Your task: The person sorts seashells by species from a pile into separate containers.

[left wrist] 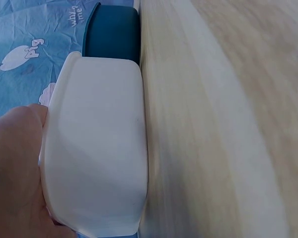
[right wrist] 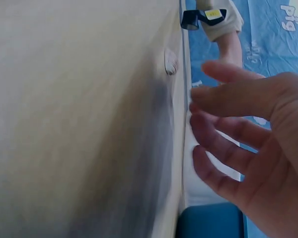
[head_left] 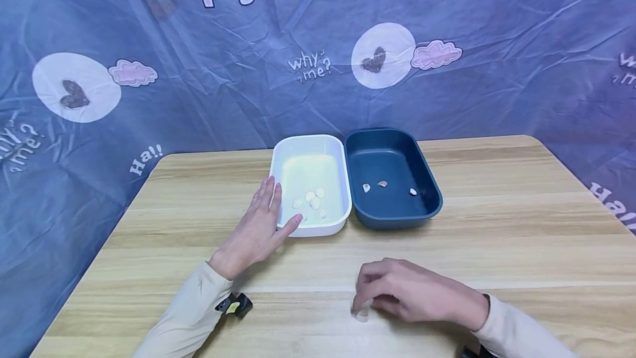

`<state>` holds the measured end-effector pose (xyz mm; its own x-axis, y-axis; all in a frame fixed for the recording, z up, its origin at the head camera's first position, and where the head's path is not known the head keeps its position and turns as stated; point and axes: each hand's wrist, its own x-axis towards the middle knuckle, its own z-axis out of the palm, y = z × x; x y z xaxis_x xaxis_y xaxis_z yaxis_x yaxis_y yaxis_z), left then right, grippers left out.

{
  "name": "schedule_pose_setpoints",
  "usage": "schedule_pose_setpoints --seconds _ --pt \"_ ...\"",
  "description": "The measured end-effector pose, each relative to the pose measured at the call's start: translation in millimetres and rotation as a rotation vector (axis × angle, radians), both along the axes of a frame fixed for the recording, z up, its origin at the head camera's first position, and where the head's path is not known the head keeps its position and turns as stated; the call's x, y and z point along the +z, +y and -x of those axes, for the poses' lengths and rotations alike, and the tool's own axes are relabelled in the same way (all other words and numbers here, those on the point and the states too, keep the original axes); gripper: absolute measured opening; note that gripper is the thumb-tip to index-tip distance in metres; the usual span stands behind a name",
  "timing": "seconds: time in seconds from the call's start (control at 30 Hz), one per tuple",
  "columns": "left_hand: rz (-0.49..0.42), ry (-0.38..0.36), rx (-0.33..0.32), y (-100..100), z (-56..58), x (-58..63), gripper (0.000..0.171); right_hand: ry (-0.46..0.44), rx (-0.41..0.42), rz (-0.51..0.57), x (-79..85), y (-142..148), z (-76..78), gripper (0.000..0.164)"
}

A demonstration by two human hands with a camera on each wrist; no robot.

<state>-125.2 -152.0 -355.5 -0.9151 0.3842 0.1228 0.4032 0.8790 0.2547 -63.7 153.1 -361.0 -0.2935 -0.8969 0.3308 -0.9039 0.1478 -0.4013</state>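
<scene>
My left hand (head_left: 250, 233) rests at the near left corner of a white plastic bin (head_left: 308, 167), fingers straight along its side and thumb over the rim. Several small pale seashells (head_left: 314, 202) lie in the bin's near half. Lower right, my right hand (head_left: 404, 290) hovers low above the table, fingers loosely bent downward around a pale seashell (head_left: 362, 314). In the right wrist view that seashell (right wrist: 171, 62) sits on the tabletop, with a gap between it and the fingertips.
A dark blue bin (head_left: 397, 220) stands against the white one's right side, with 3 small shells (head_left: 382, 184) spread inside. Both bins are at the far edge of the wooden table (head_left: 497, 209), before a blue printed cloth (head_left: 248, 70). Wrist cameras (head_left: 236, 305) sit under the sleeves.
</scene>
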Motion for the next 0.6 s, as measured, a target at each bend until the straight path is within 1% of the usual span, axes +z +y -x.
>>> schedule_pose_setpoints --seconds 0.07,0.17,0.27,0.37,0.47,0.6 --pt "0.0 0.001 0.0 0.6 0.0 -0.4 0.09 0.028 0.026 -0.033 -1.8 -1.7 -1.1 0.038" --pt "0.002 0.007 -0.002 1.1 -0.2 -0.5 0.089 0.077 0.02 -0.087 -3.3 -4.2 -2.9 0.035" --pt "0.002 0.014 -0.006 1.2 -0.2 -0.9 0.089 0.108 0.014 -0.116 -3.6 -7.1 -3.6 0.031" --pt "0.0 0.012 -0.006 1.1 -0.3 -1.1 0.088 0.098 0.009 -0.116 -3.4 -10.5 -3.1 0.027" --pt "-0.005 0.013 -0.005 0.9 -0.1 -1.5 0.088 0.059 -0.001 -0.116 -3.5 -13.5 -2.5 0.021" --pt "-0.012 0.018 -0.005 0.6 0.6 -2.3 0.087 0.026 -0.031 -0.15 -3.4 -14.5 -2.6 0.016"
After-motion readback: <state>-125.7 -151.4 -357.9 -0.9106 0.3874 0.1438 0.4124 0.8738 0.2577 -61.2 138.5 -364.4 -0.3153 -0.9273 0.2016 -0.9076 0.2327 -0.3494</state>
